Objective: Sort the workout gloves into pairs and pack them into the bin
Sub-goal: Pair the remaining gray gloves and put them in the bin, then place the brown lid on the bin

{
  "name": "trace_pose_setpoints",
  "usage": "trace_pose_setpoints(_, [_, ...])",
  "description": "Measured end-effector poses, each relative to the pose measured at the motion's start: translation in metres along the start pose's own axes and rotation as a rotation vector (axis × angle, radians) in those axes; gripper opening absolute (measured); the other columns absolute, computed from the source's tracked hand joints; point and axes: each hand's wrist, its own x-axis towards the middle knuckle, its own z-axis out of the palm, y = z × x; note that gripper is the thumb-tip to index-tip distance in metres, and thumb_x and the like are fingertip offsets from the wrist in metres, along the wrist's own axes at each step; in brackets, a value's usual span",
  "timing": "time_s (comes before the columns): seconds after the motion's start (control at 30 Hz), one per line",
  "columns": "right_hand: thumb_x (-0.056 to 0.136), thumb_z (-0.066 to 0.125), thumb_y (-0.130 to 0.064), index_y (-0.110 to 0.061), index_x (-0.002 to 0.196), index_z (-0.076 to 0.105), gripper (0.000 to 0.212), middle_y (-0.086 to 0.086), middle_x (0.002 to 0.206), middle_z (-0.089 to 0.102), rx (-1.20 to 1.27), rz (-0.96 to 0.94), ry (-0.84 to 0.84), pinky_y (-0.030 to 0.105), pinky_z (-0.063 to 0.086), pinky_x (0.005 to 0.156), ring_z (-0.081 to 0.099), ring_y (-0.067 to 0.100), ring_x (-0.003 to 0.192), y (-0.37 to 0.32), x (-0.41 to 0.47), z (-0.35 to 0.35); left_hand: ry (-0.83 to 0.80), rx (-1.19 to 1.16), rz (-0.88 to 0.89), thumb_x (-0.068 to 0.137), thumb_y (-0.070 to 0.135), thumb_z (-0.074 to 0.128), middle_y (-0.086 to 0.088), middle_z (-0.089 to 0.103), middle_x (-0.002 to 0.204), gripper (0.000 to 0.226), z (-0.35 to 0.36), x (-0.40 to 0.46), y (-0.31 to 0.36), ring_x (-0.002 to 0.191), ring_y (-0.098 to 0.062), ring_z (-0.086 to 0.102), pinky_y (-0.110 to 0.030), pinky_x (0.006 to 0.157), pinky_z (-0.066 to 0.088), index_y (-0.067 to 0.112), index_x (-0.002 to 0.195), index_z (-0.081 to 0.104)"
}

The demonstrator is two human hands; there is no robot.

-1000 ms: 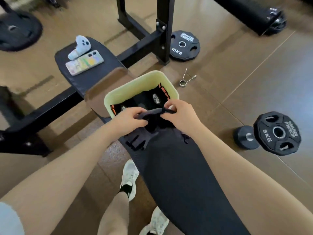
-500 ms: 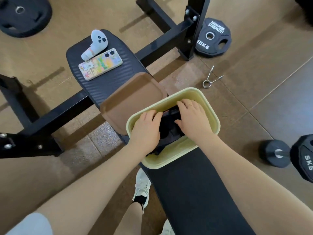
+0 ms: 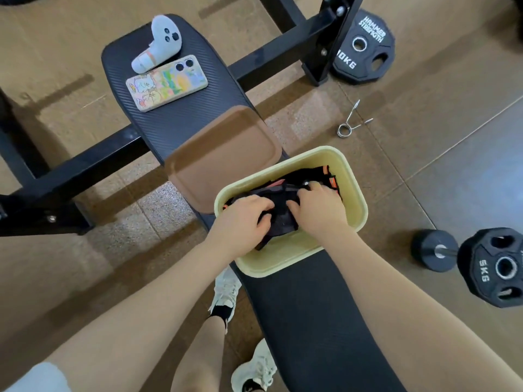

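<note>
Both hands in the bin [image 3: 353, 190] mid-table, left hand [image 3: 243, 216] with fingers curled on the dark gloves [image 3: 280, 213], right hand [image 3: 319, 207] likewise gripping them, orange-trimmed pair [image 3: 329, 176] beneath

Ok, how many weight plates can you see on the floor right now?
2 clearly: a 10 kg plate leaning by the rack post, far right, and a 5 kg plate at the right edge beside a dumbbell. Others may lie out of frame.

A tan gym floor [image 3: 424, 131] carries a black padded bench [image 3: 317, 321] running near to far, its black steel frame [image 3: 283, 49] crossing behind. Weight plates [image 3: 363, 49] lie far right, a dumbbell [image 3: 481, 264] right, a spring collar [image 3: 352, 121] between.
</note>
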Motion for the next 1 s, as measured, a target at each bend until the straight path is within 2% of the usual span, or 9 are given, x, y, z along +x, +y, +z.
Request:
trace_pose_setpoints(0.07, [0.094,0.041,-0.035,-0.009,0.084,0.055,0.031,0.012,0.096,0.060,0.148,-0.081,0.241,0.038,0.041,0.071,0.056,0.032,0.089,-0.021,-0.007,-0.022,0.283,-0.166,0.043,0.088,0.011,0.046,0.005,0.062,0.096,0.021,-0.024,-0.017,-0.005,0.086,-0.005,0.054,-0.015,0.077,0.040,0.012,0.100,0.064])
trace_pose_setpoints(0.13, [0.095,0.043,-0.027,-0.011,0.071,0.044,0.029,0.009,0.077,0.054,0.336,-0.164,0.319,0.034,0.034,0.061,0.051,0.029,0.073,-0.041,-0.007,-0.041,0.459,-0.232,-0.129,0.089,0.007,0.046,0.006,0.058,0.094,0.019,-0.037,-0.029,-0.023,0.078,-0.002,0.050,-0.010,0.072,0.035,0.012,0.098,0.062])
trace_pose_setpoints(0.3, [0.092,0.046,-0.018,-0.010,0.062,0.037,0.032,-0.004,0.057,0.032,0.532,-0.286,0.268,0.029,0.022,0.059,0.037,0.021,0.063,-0.082,0.017,-0.052,0.507,-0.542,-0.900,0.090,0.020,0.052,-0.010,0.051,0.126,0.038,-0.020,-0.016,-0.087,0.106,-0.021,0.051,-0.034,0.091,0.043,0.011,0.126,0.043])
trace_pose_setpoints(0.37, [0.092,0.046,-0.017,-0.009,0.061,0.038,0.033,-0.005,0.055,0.032,0.548,-0.287,0.247,0.031,0.022,0.059,0.038,0.022,0.063,-0.090,0.026,-0.045,0.457,-0.799,-1.070,0.087,0.028,0.058,-0.015,0.047,0.132,0.054,-0.009,-0.003,-0.107,0.116,-0.029,0.049,-0.041,0.100,0.040,0.011,0.133,0.035])
trace_pose_setpoints(0.47, [0.092,0.046,-0.018,-0.010,0.060,0.036,0.035,-0.006,0.054,0.032,0.532,-0.272,0.236,0.034,0.027,0.061,0.039,0.023,0.062,-0.092,0.035,-0.036,0.447,-1.019,-1.072,0.077,0.035,0.068,-0.012,0.051,0.128,0.066,0.006,0.015,-0.123,0.114,-0.027,0.051,-0.041,0.100,0.041,0.007,0.129,0.038])
trace_pose_setpoints(0.63, [0.092,0.046,-0.020,-0.010,0.062,0.041,0.032,0.000,0.058,0.041,0.456,-0.277,0.228,0.036,0.032,0.060,0.044,0.026,0.062,-0.092,0.042,-0.032,0.477,-0.679,-1.098,0.083,0.018,0.064,-0.018,0.055,0.120,0.044,0.014,0.027,-0.129,0.110,-0.033,0.053,-0.038,0.088,0.043,0.001,0.116,0.041])
trace_pose_setpoints(0.8, [0.089,0.045,-0.023,-0.008,0.065,0.051,0.029,0.004,0.063,0.048,0.434,-0.297,0.277,0.039,0.038,0.064,0.046,0.025,0.065,-0.088,0.039,-0.025,0.561,-0.707,-1.114,0.092,0.007,0.045,-0.021,0.049,0.127,0.033,-0.001,0.021,-0.120,0.115,-0.034,0.048,-0.035,0.094,0.038,-0.002,0.122,0.033])
trace_pose_setpoints(0.9, [0.091,0.048,-0.017,-0.003,0.078,0.060,0.023,0.009,0.087,0.060,0.546,-0.223,0.275,0.037,0.042,0.077,0.050,0.024,0.087,-0.092,0.033,-0.025,0.700,-0.633,-0.909,0.096,0.009,0.037,-0.009,0.049,0.116,0.030,-0.031,0.000,-0.096,0.098,-0.021,0.050,-0.028,0.083,0.037,0.005,0.125,0.029])
trace_pose_setpoints(1.0, [0.092,0.048,-0.012,-0.005,0.096,0.060,0.015,0.009,0.108,0.057,0.720,-0.105,0.304,0.022,0.036,0.082,0.049,0.022,0.103,-0.098,0.015,-0.032,0.788,-0.546,-0.721,0.097,0.011,0.034,-0.002,0.043,0.112,0.031,-0.065,-0.024,-0.067,0.096,-0.013,0.046,-0.023,0.081,0.036,0.007,0.127,0.028])
